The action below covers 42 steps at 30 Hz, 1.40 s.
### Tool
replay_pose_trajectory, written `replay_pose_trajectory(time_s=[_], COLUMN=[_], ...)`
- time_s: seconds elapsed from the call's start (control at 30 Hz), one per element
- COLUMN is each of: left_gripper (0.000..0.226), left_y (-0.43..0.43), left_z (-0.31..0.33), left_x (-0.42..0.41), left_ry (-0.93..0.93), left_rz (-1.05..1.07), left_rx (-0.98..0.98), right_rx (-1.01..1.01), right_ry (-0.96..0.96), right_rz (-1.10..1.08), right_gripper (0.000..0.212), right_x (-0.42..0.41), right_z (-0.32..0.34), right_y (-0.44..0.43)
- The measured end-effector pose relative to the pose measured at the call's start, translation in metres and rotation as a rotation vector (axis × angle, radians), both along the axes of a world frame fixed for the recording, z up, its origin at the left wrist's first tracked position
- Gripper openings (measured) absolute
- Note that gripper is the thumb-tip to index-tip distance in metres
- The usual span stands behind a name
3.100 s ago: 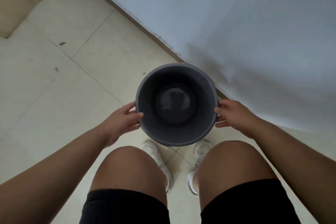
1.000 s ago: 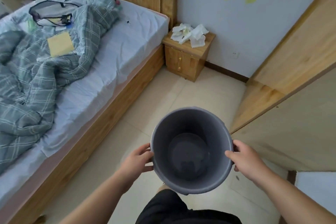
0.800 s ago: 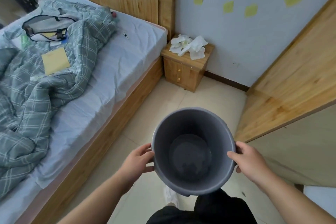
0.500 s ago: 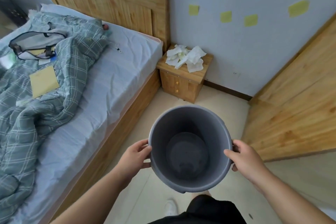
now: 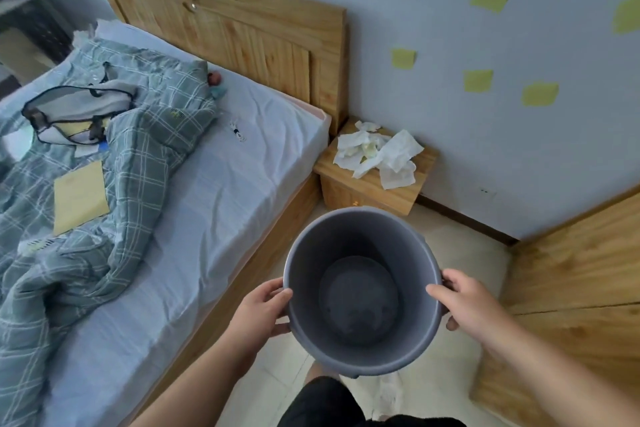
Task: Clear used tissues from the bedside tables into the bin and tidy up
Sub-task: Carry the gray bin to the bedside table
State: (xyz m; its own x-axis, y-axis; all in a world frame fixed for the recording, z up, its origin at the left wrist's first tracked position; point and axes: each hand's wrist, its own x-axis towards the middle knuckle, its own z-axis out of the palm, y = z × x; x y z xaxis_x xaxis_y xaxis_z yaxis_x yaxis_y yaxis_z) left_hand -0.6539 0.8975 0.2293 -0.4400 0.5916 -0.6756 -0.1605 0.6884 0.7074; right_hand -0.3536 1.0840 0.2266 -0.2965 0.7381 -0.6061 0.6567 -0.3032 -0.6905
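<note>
I hold a grey plastic bin point(image 5: 360, 291) in front of me, above the floor, with nothing inside it. My left hand point(image 5: 260, 308) grips its left rim and my right hand point(image 5: 465, 305) grips its right rim. Beyond the bin, a small wooden bedside table point(image 5: 372, 185) stands against the wall beside the bed. A heap of crumpled white tissues point(image 5: 379, 152) covers its top.
A bed point(image 5: 214, 191) with a wooden headboard point(image 5: 242, 35) and a rumpled green plaid quilt point(image 5: 104, 184) fills the left. A wooden wardrobe point(image 5: 571, 288) stands on the right. Tiled floor point(image 5: 460, 253) runs between them to the table. Yellow notes point(image 5: 478, 80) dot the wall.
I lifted the bin from the floor and turned to the bed. Over the last second I have moved closer to the bedside table, with both hands still on the bin.
</note>
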Motion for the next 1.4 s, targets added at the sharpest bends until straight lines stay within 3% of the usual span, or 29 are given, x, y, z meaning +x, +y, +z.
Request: replay_pose_trajectory(time_s=[0.27,0.47,0.8,1.03,1.2,1.4], left_gripper=[0.012,0.013,0.02,0.019,0.022,0.025], left_y=[0.102,0.172,0.226,0.246,0.256,0.262], left_z=[-0.041,-0.103,-0.355,-0.501,-0.537,-0.532], left_x=[-0.096,-0.135,-0.139,-0.15,-0.156,-0.156], left_ry=[-0.107,-0.166,-0.18,-0.165,-0.174,-0.156], left_rz=[-0.041,-0.04,0.04,0.044,0.021,-0.034], left_rx=[-0.08,-0.18,-0.298,-0.318,-0.316,-0.323], right_rx=[-0.105,-0.186,-0.278,-0.389,-0.469,-0.503], right_ry=[-0.036,-0.082,-0.198,-0.133,-0.078,-0.038], right_rz=[-0.071,-0.143,-0.019,-0.064,-0.152,-0.215], right_gripper=[0.023,0.01,0.018,0.039,0.037,0.032], right_x=[-0.08,-0.114,-0.151,-0.168,-0.174,-0.178], right_z=[-0.031,-0.093,-0.352,-0.498,-0.544,-0.547], right_y=[0.079,0.128,0.2,0.221,0.217,0.21])
